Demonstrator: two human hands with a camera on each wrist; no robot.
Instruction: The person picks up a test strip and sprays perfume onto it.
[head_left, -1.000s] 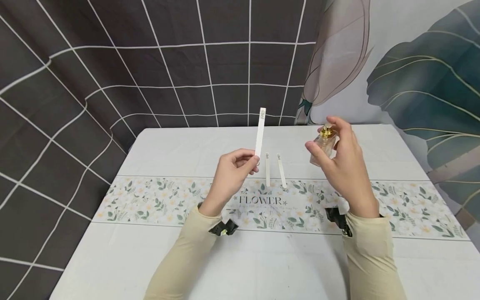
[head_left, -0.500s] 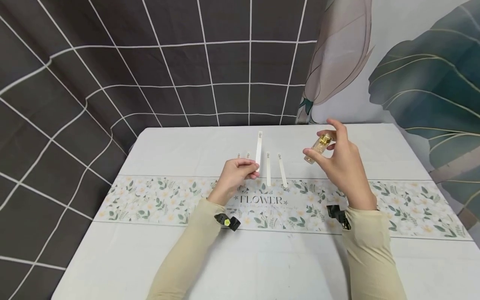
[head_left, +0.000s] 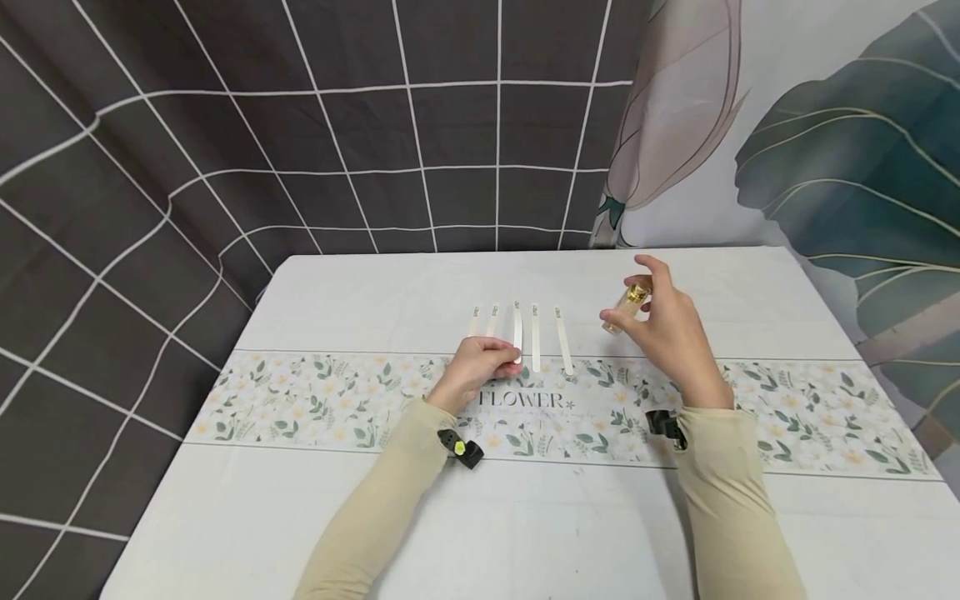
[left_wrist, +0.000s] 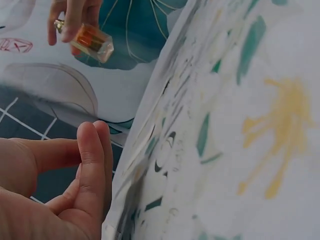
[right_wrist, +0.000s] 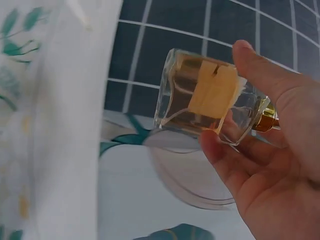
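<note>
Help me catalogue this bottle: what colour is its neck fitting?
Gold: the neck fitting on the bottle shows best in the right wrist view.

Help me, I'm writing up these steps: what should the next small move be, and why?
Probably the left hand should let go of the middle strip: it pinches the near end, and that strip seems to be down in the row with the four other strips. The right hand holds the bottle tilted.
</note>
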